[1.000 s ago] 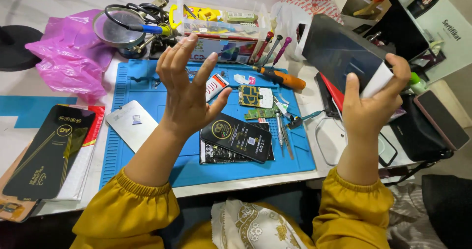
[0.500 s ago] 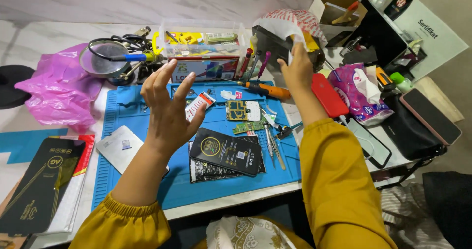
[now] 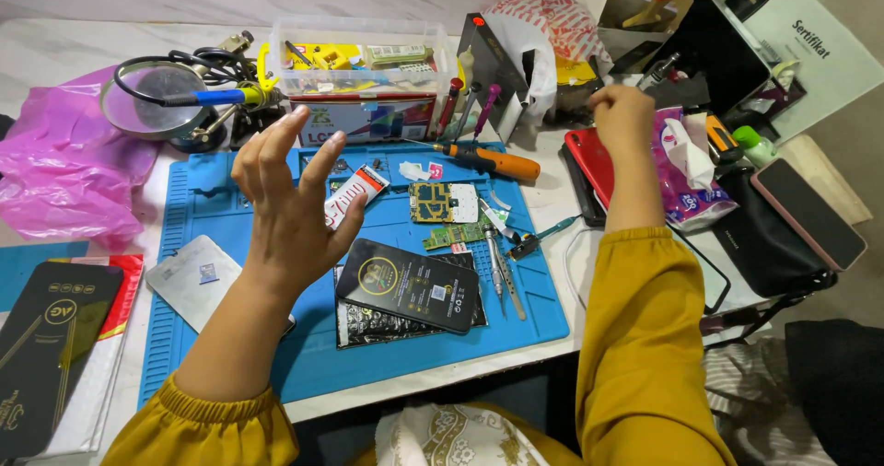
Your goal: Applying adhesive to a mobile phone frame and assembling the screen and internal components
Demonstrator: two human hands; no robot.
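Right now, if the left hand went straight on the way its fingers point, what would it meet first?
Probably the clear plastic organiser box beyond the blue mat; the left hand is raised with fingers spread, so depth is uncertain.

We see a flat black rectangular package with a gold round emblem (image 3: 408, 285) lying on the blue mat, a matching long black package (image 3: 44, 337) at the surface's left edge, and a white framed sign (image 3: 810, 47) far right.

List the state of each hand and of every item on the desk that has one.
Left hand: raised above the mat, fingers spread, empty.
Right hand: closed loosely, over the red phone.
Black phone: flat on the blue mat, screen dark.
Orange screwdriver: lying flat.
Clear box: open, full of parts.
Circuit board: bare, flat on mat.
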